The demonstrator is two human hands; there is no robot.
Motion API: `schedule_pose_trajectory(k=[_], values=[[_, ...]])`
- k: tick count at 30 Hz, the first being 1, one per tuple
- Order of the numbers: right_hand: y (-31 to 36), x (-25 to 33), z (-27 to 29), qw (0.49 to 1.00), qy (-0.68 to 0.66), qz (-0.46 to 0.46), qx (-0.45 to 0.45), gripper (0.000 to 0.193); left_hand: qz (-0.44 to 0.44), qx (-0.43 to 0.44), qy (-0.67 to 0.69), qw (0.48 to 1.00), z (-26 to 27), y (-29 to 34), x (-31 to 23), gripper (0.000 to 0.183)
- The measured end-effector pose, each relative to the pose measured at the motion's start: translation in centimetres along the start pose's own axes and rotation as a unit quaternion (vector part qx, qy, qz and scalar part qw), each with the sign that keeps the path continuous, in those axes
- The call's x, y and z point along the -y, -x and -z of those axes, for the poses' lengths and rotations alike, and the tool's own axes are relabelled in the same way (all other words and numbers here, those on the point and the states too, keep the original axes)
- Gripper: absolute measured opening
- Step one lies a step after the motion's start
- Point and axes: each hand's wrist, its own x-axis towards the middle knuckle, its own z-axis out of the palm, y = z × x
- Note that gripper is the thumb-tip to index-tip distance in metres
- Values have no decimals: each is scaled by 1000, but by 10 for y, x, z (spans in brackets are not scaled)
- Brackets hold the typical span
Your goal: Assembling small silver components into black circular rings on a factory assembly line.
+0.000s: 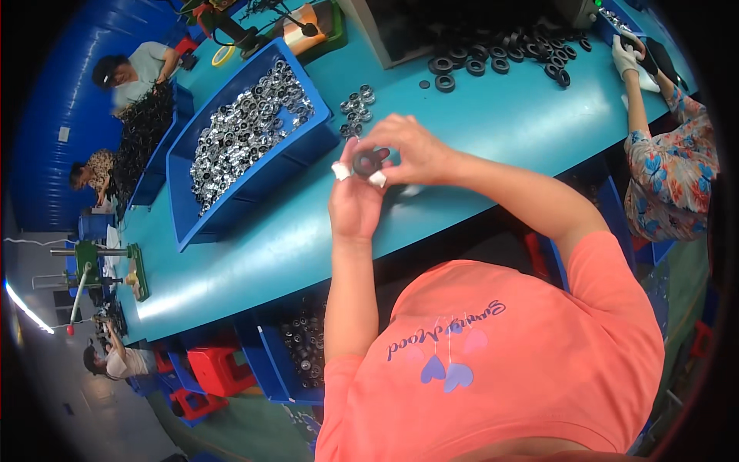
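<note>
Both my hands meet above the table and hold a small dark ring-shaped part between them. My left hand comes up from below, its fingers around the part's left side. From the right, my right hand curls over and grips the part with thumb and fingers. White wraps cover some of my fingertips. A little blur near the hands hides the finer detail of the part. Just beyond my fingers, a small group of silver-and-black round parts lies on the table.
A blue bin full of silver round parts stands left on the teal table. Several black rings lie scattered at the back, before a dark-fronted box. A gloved co-worker works at the right. A green hand press stands far left.
</note>
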Motion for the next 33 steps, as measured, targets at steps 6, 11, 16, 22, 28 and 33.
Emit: schedule_pose_trajectory(k=[6,11,16,22,28,33], values=[[-29,-54,-12,994,-70,-83,19,44,15,-6,77,997,34,-1,6,45],[-59,-90,-25,957,242,-126,-95,45,22,14,78,997,43,1,6,42],[-61,-112,-38,949,270,-152,-56,41,18,14,80,997,41,2,6,45],[-48,-105,-32,957,248,-145,-42,33,7,4,79,997,39,2,6,46],[-39,-102,-26,964,212,-146,-66,26,-9,27,90,996,39,4,6,37],[-33,-107,-24,975,137,-144,-104,21,-45,17,101,994,49,2,12,30]])
